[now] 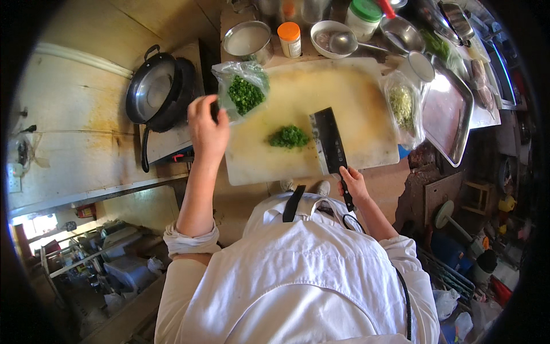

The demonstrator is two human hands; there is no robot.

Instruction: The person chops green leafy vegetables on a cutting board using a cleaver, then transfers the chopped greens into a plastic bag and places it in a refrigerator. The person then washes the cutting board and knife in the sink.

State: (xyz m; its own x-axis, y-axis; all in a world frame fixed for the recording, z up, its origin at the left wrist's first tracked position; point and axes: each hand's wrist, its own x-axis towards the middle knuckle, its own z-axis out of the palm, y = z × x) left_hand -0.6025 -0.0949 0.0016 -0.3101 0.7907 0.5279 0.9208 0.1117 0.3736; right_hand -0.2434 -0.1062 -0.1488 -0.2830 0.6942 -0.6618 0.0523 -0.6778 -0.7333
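Observation:
My right hand (354, 187) grips the black handle of a cleaver (330, 139), whose dark, broad blade lies over a large cutting board (283, 103). Just left of the blade sits a small heap of finely chopped greens (288, 137). At the board's upper left corner, an open clear plastic bag (263, 76) holds more chopped green pieces (245, 95). My left hand (209, 124) is beside this bag's left edge, fingers bent and thumb apart, with nothing visible between them. Whether it touches the plastic, I cannot tell. A second bag (419, 136) with pale chopped pieces (401, 105) rests at the board's right edge.
Behind the board stand a metal pot (263, 55), an orange-lidded jar (290, 43), a white bowl (320, 48) with a ladle (343, 43) and a green-lidded tub (362, 21). Dark pans (152, 90) sit at left, a metal tray (444, 116) at right.

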